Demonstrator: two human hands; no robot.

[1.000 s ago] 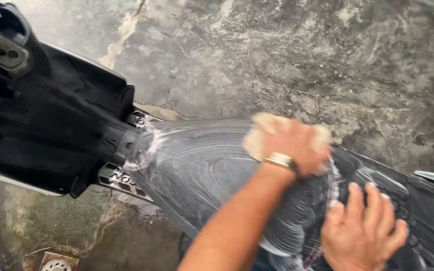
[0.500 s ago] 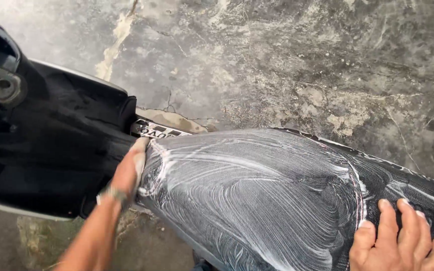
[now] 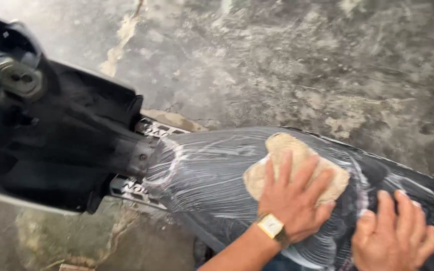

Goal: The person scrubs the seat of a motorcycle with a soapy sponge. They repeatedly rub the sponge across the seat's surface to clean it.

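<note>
Left hand: fingers spread and pressed flat on a tan, soft, lumpy sponge, not curled round it; palm bears down on its near edge. A gold-coloured square wristwatch sits on that wrist, forearm running off the lower edge of the view.

Right hand: fingers open and slightly fanned, laid flat on the seat just right of the sponge hand, holding nothing. The two hands lie near each other, not touching.

The sponge rests on top of the black, rounded, vinyl scooter seat, about its middle, toward the far edge. The seat surface is streaked with white soap lather in curved wipe marks.

Left of the seat, the black plastic body of the scooter with a round metal key lock near the upper left. A silver metal footplate shows below the seat's front end.

All stands on wet, grey, cracked concrete ground, blotched and mottled.
</note>
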